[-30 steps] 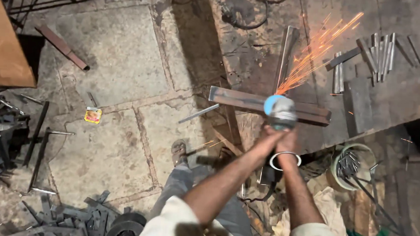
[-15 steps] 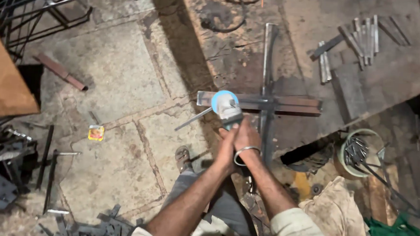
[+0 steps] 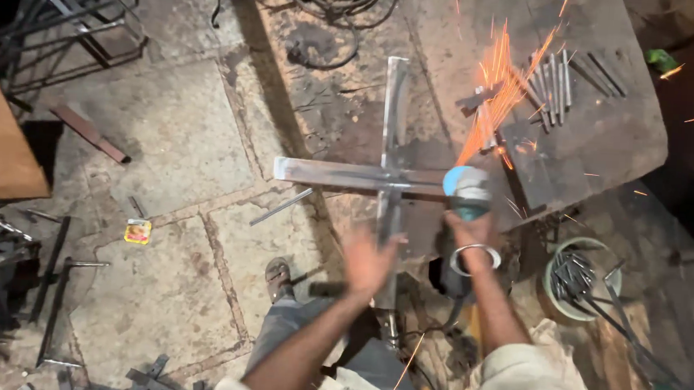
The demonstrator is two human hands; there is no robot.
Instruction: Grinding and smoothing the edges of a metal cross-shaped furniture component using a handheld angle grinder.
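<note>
Far left, loose steel scrap is lying on the stone floor, with a small yellow packet lying near it. Moving in, the welded steel cross is lying flat on the worn metal plate, 2 bars meeting at the middle. The left hand is hanging blurred just below the cross, fingers spread, palm open, gripping nothing. Right beside it, the right hand, a bangle on its wrist, is wrapping tight around the angle grinder, whose disc is biting the cross's right arm, orange sparks flying up. Far right, a bucket of rods is standing near.
</note>
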